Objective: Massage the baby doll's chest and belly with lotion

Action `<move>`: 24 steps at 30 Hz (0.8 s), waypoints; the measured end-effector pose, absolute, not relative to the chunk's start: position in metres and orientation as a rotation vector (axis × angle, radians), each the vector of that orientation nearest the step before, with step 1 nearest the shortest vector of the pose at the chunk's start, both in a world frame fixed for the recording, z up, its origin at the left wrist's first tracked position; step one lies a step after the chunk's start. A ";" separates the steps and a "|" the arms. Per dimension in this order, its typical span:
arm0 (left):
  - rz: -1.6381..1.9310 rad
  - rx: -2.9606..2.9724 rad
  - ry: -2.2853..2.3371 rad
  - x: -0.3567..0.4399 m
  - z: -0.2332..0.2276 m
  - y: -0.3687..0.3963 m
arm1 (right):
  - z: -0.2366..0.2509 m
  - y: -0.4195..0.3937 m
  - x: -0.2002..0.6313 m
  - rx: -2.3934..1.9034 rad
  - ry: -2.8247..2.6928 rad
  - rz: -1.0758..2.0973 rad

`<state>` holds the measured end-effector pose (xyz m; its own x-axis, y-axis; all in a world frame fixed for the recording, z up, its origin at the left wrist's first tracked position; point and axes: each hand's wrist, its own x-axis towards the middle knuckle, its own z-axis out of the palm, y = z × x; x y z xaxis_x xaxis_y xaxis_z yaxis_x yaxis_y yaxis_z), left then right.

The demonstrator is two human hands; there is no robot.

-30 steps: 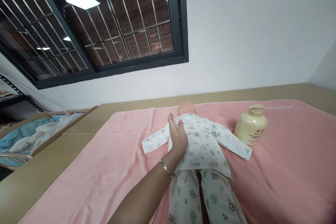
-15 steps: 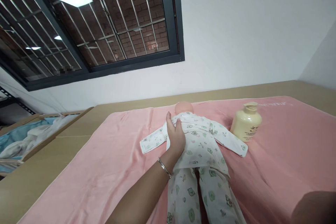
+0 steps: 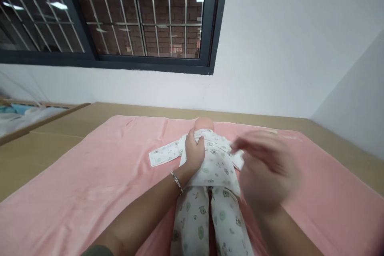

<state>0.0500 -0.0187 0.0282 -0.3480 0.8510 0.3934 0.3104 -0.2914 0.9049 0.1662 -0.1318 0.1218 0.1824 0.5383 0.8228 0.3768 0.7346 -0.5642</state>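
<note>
A baby doll (image 3: 220, 168) in a white printed top and matching trousers lies stretched out on a pink blanket, its bare head at the far end. My left hand (image 3: 195, 152), with a bangle at the wrist, rests on the left side of the doll's upper body, fingers extended and thumb apart. Over the doll's right sleeve hangs my right hand (image 3: 267, 168), smeared by motion, so its fingers cannot be made out clearly. Behind it, only a sliver of the cream pump bottle's top (image 3: 273, 131) shows.
The pink blanket (image 3: 120, 176) covers a tan padded surface (image 3: 60, 126) against a white wall. A dark-framed barred window (image 3: 150, 64) is above. At far left, a wooden-edged bin (image 3: 30, 118) holds blue and white cloth.
My right hand has come up from the lower right corner to above the doll's right sleeve, covering most of the bottle. The view has levelled; my left hand stays on the doll.
</note>
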 end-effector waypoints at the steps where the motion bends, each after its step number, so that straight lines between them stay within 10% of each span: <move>1: 1.673 1.458 1.513 0.050 0.028 -0.018 | 0.119 -0.119 0.162 -0.871 -1.476 0.135; 10: 1.512 1.807 1.602 0.049 0.020 -0.015 | 0.038 -0.010 0.176 -1.492 -2.024 0.150; 24: 1.030 2.129 1.867 0.044 0.025 -0.016 | 0.042 -0.012 0.180 -1.651 -2.141 0.088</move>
